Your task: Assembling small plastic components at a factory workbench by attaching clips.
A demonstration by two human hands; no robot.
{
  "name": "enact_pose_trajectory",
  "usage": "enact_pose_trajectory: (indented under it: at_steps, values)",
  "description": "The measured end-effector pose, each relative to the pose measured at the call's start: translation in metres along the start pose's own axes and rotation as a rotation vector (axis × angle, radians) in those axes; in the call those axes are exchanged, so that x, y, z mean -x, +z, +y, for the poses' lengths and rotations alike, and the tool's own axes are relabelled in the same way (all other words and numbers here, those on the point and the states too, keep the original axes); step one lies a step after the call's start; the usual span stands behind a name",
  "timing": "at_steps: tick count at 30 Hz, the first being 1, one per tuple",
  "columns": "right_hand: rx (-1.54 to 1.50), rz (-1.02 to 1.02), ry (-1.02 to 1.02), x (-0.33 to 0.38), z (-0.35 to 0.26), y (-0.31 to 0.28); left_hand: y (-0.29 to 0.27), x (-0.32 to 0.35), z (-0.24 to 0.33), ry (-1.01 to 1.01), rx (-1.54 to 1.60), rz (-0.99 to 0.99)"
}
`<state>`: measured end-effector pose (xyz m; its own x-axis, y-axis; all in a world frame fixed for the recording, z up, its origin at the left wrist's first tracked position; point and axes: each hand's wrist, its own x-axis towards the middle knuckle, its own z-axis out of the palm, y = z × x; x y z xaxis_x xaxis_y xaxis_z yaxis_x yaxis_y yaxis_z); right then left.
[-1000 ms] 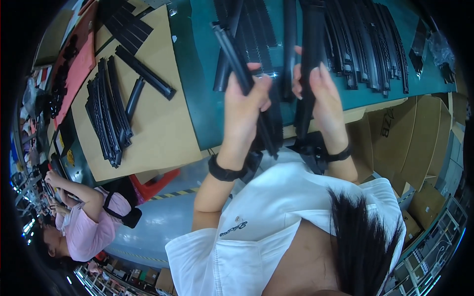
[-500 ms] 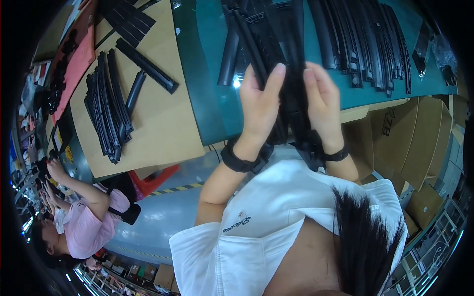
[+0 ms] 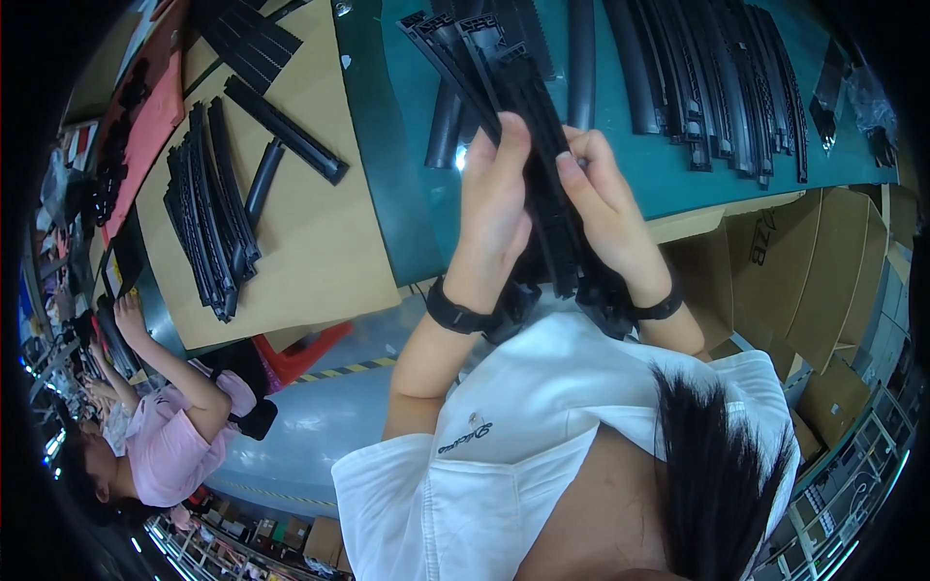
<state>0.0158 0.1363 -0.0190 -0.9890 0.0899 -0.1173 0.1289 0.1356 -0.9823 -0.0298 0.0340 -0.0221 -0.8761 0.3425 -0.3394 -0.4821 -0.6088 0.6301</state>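
Note:
My left hand [image 3: 494, 194] and my right hand [image 3: 603, 189] are closed on a bundle of long black plastic trim strips [image 3: 528, 107], held in front of my chest over the table's near edge. The strips fan apart at their far ends, where moulded clips and ribs show. My left thumb lies along the left side of the bundle, and my right thumb presses on its right side. Fingers behind the strips are partly hidden. Under and beyond the bundle, a loose black strip [image 3: 581, 68] and another wide strip [image 3: 443, 126] lie on the green tabletop [image 3: 402, 145].
Many similar strips [image 3: 712, 87] lie in a row at the far right. On a cardboard sheet [image 3: 320, 261] at left rest a stack of strips [image 3: 208, 208] and a single strip [image 3: 286, 131]. Cardboard boxes [image 3: 804, 271] stand right below the table. A co-worker in pink [image 3: 174, 441] is at left.
The bundle has tilted leftward and its far ends have come into clearer view. My right hand has shifted left along it. One strip now lies apart on the table. The co-worker's arms have moved.

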Motion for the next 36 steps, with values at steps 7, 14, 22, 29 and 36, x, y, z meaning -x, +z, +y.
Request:
enact_pose_trajectory:
  at_steps: [7, 14, 22, 29, 36]
  values:
    - [-0.285, 0.098, -0.052, -0.001, 0.008, 0.009, 0.009, 0.004, -0.011, 0.221, -0.180, -0.053]
    - [-0.373, -0.044, -0.135, -0.023, -0.020, -0.027, 0.002, 0.005, -0.010, 0.113, -0.166, -0.105]
    - [-0.189, -0.139, -0.116, -0.027, -0.036, -0.017, 0.002, 0.013, -0.007, 0.020, -0.408, -0.309]
    - [-0.274, -0.057, -0.207, -0.026, -0.034, -0.011, -0.008, 0.012, -0.002, -0.258, -0.452, -0.476]
    - [-0.323, -0.008, -0.180, -0.014, -0.035, -0.011, 0.009, 0.016, -0.006, -0.011, -0.524, -0.454]
